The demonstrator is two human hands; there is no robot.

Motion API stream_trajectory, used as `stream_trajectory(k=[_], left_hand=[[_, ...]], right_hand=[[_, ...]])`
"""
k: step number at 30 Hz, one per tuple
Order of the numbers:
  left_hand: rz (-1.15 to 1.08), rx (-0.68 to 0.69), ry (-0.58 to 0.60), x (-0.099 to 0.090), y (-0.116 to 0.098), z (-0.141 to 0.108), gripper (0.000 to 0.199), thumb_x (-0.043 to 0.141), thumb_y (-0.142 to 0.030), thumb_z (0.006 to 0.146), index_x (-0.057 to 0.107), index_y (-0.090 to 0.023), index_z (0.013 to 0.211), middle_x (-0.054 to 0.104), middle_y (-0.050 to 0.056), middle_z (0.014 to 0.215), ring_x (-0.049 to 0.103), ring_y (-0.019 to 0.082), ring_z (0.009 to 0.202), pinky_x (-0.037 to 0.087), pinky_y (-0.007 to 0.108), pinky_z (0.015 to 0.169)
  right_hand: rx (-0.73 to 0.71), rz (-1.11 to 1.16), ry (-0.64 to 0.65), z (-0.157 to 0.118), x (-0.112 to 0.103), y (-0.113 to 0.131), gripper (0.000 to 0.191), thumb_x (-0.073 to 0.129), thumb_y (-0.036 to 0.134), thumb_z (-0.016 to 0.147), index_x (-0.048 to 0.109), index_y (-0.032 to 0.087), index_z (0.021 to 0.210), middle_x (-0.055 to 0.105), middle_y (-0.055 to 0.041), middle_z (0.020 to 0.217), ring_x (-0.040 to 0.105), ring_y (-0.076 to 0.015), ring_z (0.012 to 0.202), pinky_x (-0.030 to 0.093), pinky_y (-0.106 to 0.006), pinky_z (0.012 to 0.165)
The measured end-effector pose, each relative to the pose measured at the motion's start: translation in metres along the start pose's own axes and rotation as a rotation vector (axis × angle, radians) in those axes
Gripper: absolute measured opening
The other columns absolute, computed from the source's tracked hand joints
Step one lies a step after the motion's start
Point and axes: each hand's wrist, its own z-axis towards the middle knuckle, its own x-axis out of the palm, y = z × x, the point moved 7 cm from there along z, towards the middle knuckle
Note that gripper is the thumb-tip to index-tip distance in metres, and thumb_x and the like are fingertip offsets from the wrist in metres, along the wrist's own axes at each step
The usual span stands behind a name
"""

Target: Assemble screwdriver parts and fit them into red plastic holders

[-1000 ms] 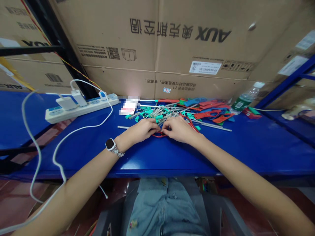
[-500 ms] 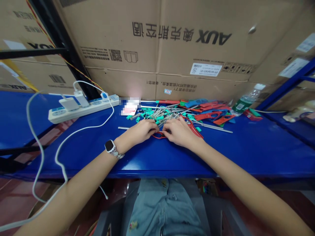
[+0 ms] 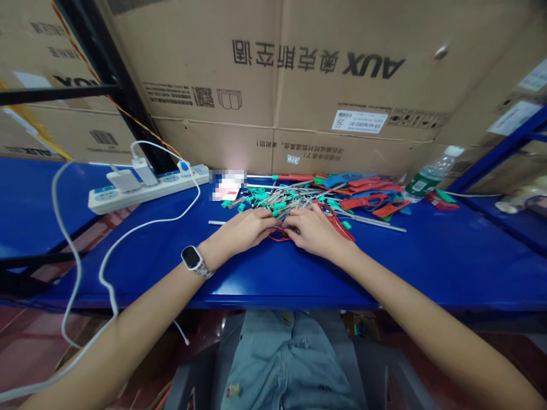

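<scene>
My left hand (image 3: 250, 229), below a wristwatch (image 3: 192, 259), is closed with its fingertips pinched together. Close beside it, my right hand (image 3: 311, 229) has its thumb and fingers curled in as well. What either hand pinches is small and hidden by the fingers. A red looped piece (image 3: 280, 237) shows just under and between the fingertips, and another red plastic part (image 3: 342, 229) lies by the right wrist. Directly behind both hands is a loose pile of thin metal pieces with green ends (image 3: 273, 199).
Red and blue plastic parts (image 3: 363, 193) lie right of the pile, with a green-labelled bottle (image 3: 427, 179) beyond. A white power strip (image 3: 149, 191) with cables sits at left on the blue table (image 3: 367, 279). A large cardboard box (image 3: 299, 102) stands behind.
The view has shifted slightly. The left hand's fingers have moved a little towards the right hand, and the right hand stays nearly in place.
</scene>
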Motion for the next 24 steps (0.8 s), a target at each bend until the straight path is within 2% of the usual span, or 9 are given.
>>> stream_trajectory(k=[5,9,14,17,20,22,24], left_hand=[[0.053,0.033,0.014,0.002,-0.003,0.004,0.029,0.047,-0.022,0.105,0.073,-0.016,0.093,0.067,0.008,0.094,0.066,0.018,0.081,0.053,0.031,0.073],[-0.007,0.029,0.013,0.000,-0.002,0.001,0.032,0.045,-0.022,0.106,0.075,-0.016,0.094,0.069,0.010,0.098,0.067,0.020,0.085,0.054,0.033,0.076],[-0.054,0.015,0.038,-0.001,0.000,-0.001,0.032,0.045,-0.020,0.103,0.076,-0.016,0.097,0.069,0.011,0.101,0.067,0.021,0.086,0.055,0.035,0.078],[-0.032,0.057,0.072,-0.003,-0.005,-0.004,0.031,0.046,-0.014,0.097,0.077,-0.015,0.099,0.069,0.012,0.103,0.067,0.024,0.092,0.056,0.040,0.087],[-0.015,0.101,0.075,-0.005,-0.009,-0.010,0.037,0.049,-0.011,0.089,0.076,-0.014,0.114,0.069,0.014,0.113,0.066,0.029,0.107,0.051,0.049,0.104],[-0.019,0.108,0.058,-0.005,-0.008,-0.014,0.039,0.050,-0.013,0.090,0.074,-0.014,0.120,0.069,0.015,0.118,0.065,0.030,0.112,0.048,0.052,0.109],[-0.031,0.107,0.040,-0.004,-0.006,-0.017,0.034,0.048,-0.019,0.097,0.075,-0.014,0.118,0.070,0.015,0.117,0.066,0.028,0.110,0.050,0.050,0.108]], right_hand=[[0.007,-0.017,0.003,0.000,0.002,-0.001,0.017,0.058,0.019,0.098,0.075,0.019,0.094,0.072,-0.0066,0.099,0.062,-0.0230,0.095,0.031,-0.039,0.088],[0.013,0.003,-0.004,0.000,0.000,0.000,0.016,0.059,0.018,0.098,0.074,0.019,0.093,0.073,-0.0061,0.099,0.062,-0.0231,0.097,0.031,-0.039,0.089],[0.019,-0.007,0.053,0.002,-0.004,0.002,0.017,0.058,0.017,0.098,0.074,0.019,0.092,0.074,-0.0062,0.101,0.064,-0.0229,0.094,0.032,-0.039,0.089],[0.003,-0.037,0.080,0.004,-0.005,0.003,0.019,0.057,0.018,0.099,0.075,0.019,0.094,0.074,-0.0067,0.103,0.065,-0.0229,0.093,0.032,-0.039,0.089],[-0.011,-0.065,0.091,0.006,-0.005,0.002,0.019,0.056,0.019,0.099,0.075,0.019,0.095,0.074,-0.0075,0.103,0.064,-0.0229,0.092,0.033,-0.039,0.088],[-0.016,-0.073,0.091,0.006,-0.005,0.002,0.019,0.056,0.019,0.099,0.074,0.019,0.094,0.074,-0.0074,0.103,0.064,-0.0229,0.092,0.033,-0.038,0.087],[-0.017,-0.073,0.086,0.006,-0.004,0.002,0.019,0.056,0.019,0.099,0.074,0.019,0.093,0.074,-0.0071,0.104,0.064,-0.0226,0.092,0.033,-0.038,0.087]])
